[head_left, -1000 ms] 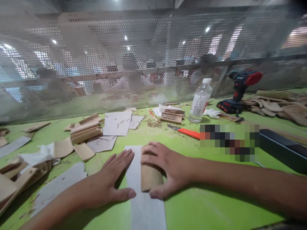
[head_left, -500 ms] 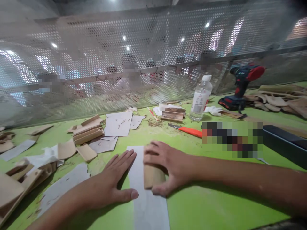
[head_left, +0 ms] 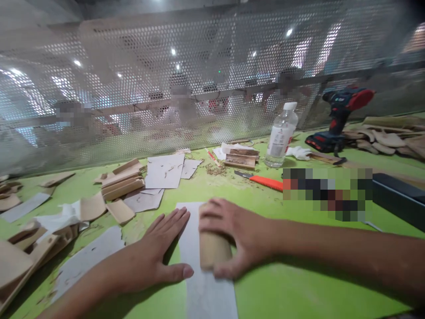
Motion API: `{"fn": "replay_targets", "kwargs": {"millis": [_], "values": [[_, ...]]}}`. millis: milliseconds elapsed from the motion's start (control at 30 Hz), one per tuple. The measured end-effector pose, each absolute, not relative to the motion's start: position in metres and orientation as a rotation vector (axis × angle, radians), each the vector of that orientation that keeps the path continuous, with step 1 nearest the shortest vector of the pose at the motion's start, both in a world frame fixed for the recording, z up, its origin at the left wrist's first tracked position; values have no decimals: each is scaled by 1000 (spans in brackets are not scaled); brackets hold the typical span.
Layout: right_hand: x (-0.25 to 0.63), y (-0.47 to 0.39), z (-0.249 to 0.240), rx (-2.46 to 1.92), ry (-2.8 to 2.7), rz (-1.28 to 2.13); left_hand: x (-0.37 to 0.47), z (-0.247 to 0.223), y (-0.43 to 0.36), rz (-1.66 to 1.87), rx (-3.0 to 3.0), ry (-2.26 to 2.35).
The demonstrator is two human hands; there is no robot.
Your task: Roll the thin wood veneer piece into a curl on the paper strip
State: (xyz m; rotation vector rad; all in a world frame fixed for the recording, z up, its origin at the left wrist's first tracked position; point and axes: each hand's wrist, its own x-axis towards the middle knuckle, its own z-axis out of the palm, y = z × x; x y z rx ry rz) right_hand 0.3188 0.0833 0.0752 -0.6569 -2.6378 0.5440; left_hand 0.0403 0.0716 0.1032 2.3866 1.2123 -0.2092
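Note:
A short curved piece of bamboo [head_left: 214,252] lies on a long pale strip of paper [head_left: 210,297], which may be sandpaper; I cannot see its grain. My right hand [head_left: 229,239] grips the bamboo piece from above, fingers over its far part and thumb at its near right corner. Flat beside the strip, at its left edge, rests my left hand [head_left: 162,252], with fingers stretched out and thumb apart, holding nothing. The underside of the bamboo piece is hidden.
Several bamboo pieces [head_left: 122,181] and grey sheets [head_left: 164,170] lie to the left. Beyond my right hand are an orange-handled knife [head_left: 267,181], a clear bottle [head_left: 280,137] and a cordless drill [head_left: 338,117]. A dark box [head_left: 400,197] is at right. Perforated mesh [head_left: 139,97] stands behind.
My right hand and the bamboo piece have slid slightly toward me along the strip. My left hand stays nearly in place.

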Motion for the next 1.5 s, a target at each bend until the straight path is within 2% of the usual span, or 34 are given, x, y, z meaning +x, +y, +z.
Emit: {"fn": "replay_targets", "kwargs": {"millis": [67, 167, 200, 333, 433, 467, 600, 733, 867, 1000, 1167, 1300, 1433, 1500], "values": [[319, 84, 77, -858, -2585, 504, 42, 105, 71, -233, 2363, 1233], [317, 83, 76, -425, -2662, 540, 43, 106, 71, -248, 2356, 1227], [317, 82, 75, -402, -2660, 557, 43, 105, 71, -248, 2361, 1229], [316, 81, 74, -814, -2580, 456, 40, 102, 71, -201, 2387, 1218], [317, 79, 76, -361, -2702, 548, 39, 100, 71, -168, 2391, 1202], [318, 80, 77, -370, -2715, 575, 39, 101, 71, -171, 2387, 1213], [320, 82, 79, -825, -2600, 492, 40, 102, 71, -206, 2369, 1244], [320, 82, 76, -377, -2729, 588, 41, 102, 70, -241, 2355, 1242], [319, 83, 76, -746, -2620, 496, 41, 103, 70, -227, 2358, 1252], [317, 81, 74, -332, -2710, 604, 41, 102, 71, -245, 2354, 1241], [317, 83, 73, -637, -2632, 601, 39, 99, 71, -224, 2371, 1260], [319, 86, 73, -253, -2738, 716, 38, 98, 71, -189, 2382, 1223], [320, 93, 75, -671, -2634, 636, 39, 98, 70, -172, 2366, 1253], [319, 93, 75, -488, -2663, 644, 40, 99, 70, -179, 2376, 1230]]}}
